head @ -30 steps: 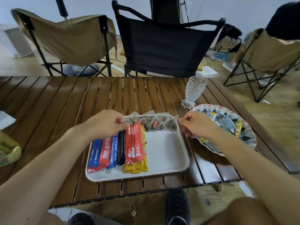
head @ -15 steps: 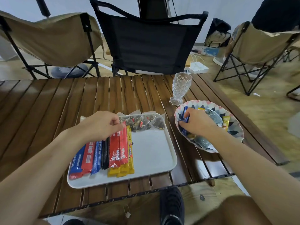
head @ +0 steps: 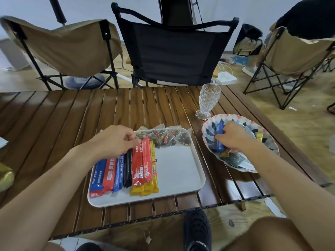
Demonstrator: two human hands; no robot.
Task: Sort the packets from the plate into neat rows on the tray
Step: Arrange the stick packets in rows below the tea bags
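The right hand (head: 233, 136) grips a blue packet (head: 219, 130) in the plate (head: 208, 132). The left hand (head: 116, 140) curls onto the red packets (head: 143, 160) on the tray (head: 177, 169) (whether it pinches them is unclear). The tray's leftmost blue stick (head: 97, 174) reads "15g".

right hand (head: 233, 139) grips blue packet (head: 219, 130) in plate (head: 208, 136) | left hand (head: 116, 140) pinches red packets (head: 143, 160) on tray (head: 177, 169)

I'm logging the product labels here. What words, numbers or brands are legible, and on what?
"FASHION": on the black shoe, below the table.
"15g": on the leftmost blue packet on the tray.
The red packets and yellow packets: Chinese print, too blurred to read.
The held blue packet in the right hand and the loose packets on the plate: unreadable.
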